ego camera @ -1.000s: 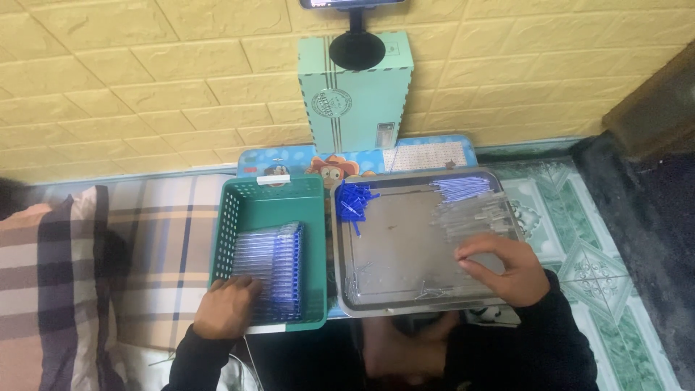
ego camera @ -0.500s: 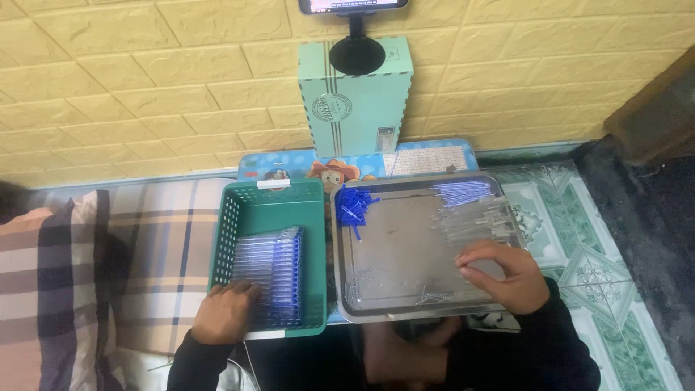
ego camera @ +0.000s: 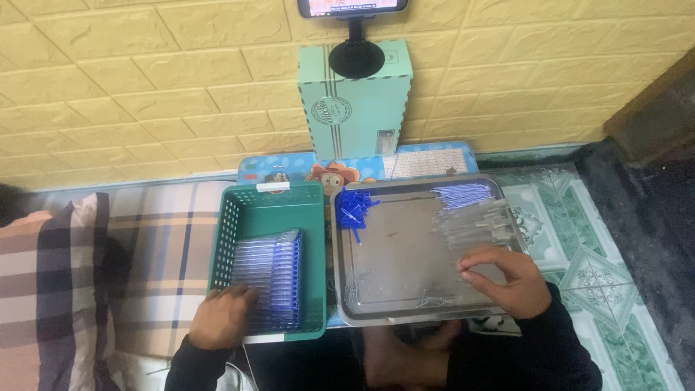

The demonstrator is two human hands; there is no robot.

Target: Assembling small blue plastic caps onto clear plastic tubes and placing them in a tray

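Left hand [ego camera: 223, 316] is resting, fingers loosely curled, on the near end of the pens [ego camera: 271, 269] lying stacked in the green basket [ego camera: 271, 203]. Right hand [ego camera: 507, 279] is hovering over the metal tray [ego camera: 391, 253], fingers bent (grip contents cannot be told). Farther back, blue caps [ego camera: 355, 206] and clear tubes [ego camera: 474, 217] are lying on the tray.

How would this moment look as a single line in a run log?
left hand: in green basket, on pens | right hand: over metal tray, fingers curled | blue caps: tray corner
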